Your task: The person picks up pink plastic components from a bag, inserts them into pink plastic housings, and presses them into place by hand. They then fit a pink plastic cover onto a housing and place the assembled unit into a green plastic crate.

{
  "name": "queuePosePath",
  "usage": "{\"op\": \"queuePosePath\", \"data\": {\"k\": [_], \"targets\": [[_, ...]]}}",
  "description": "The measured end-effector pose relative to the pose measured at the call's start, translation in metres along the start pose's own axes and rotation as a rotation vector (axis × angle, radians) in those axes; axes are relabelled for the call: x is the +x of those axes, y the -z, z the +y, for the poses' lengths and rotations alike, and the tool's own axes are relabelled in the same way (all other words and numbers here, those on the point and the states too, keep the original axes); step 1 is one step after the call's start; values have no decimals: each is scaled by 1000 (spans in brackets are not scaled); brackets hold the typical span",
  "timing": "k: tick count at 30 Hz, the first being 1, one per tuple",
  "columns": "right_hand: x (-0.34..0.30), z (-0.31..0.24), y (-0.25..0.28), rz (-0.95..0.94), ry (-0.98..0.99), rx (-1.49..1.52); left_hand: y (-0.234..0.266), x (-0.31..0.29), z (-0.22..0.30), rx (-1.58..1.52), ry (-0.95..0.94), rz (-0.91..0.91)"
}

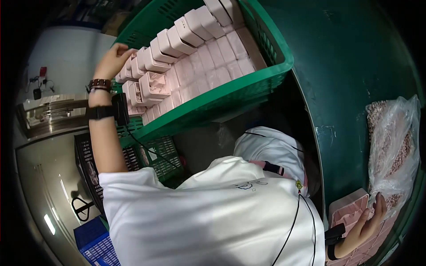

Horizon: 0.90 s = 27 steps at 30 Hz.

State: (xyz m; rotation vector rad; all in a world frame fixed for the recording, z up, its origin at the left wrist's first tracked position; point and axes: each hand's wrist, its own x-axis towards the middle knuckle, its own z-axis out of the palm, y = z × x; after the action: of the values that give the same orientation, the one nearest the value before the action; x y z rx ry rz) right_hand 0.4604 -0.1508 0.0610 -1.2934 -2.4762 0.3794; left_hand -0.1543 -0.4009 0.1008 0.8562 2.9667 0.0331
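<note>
At the far left, my left hand [112, 61] reaches over the green plastic crate [213, 99], fingers bent and apart. Its fingertips are at the end of a row of pale pink boxes [162, 48]; whether they touch one I cannot tell. Nearer that hand, an upright pink box [155, 85] shows its open, divided inside with small bits in it. At the lower right my right hand [370, 221] is open, fingers stretched, beside a pink compartment tray [350, 208]. Just past its fingertips lies a clear plastic bag [392, 150] of small pinkish pieces.
The crate holds several rows of pink boxes. A green tabletop [341, 88] runs along the right. More pink pieces [366, 248] lie beneath my right hand. Black crates [86, 164], a green crate [159, 157] and a blue crate [95, 241] stand lower left.
</note>
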Motion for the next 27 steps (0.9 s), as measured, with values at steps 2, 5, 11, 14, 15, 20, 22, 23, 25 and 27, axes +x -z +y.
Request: {"op": "queuePosePath", "data": {"k": [2,5,11,14,15,20,22,23,25,27], "targets": [[10,-7,-8,39,44,69,-45,25,-69,12,262,-278],[18,-21,-10,4,80,-11,-110,26,-111,-355,589,-633],[23,-42,-19,-16,66,-89,-171,30,-104,2,558,-500],[25,-42,-21,-20,70,-123,-172,31,-105,108,562,-496],[26,-43,-22,-25,66,-124,-170,29,-105,76,544,-505],[33,-50,-26,-22,102,-117,-180,21,-101,-29,597,-320],[33,-53,-25,-14,109,-87,-180,22,-97,-231,550,-338],[34,-52,-27,-21,106,-82,-178,18,-101,-430,525,-348],[36,-50,-32,-16,132,-53,-176,13,-108,-619,499,-355],[38,-51,-39,-12,138,-29,-183,16,-115,-719,512,-379]]}}
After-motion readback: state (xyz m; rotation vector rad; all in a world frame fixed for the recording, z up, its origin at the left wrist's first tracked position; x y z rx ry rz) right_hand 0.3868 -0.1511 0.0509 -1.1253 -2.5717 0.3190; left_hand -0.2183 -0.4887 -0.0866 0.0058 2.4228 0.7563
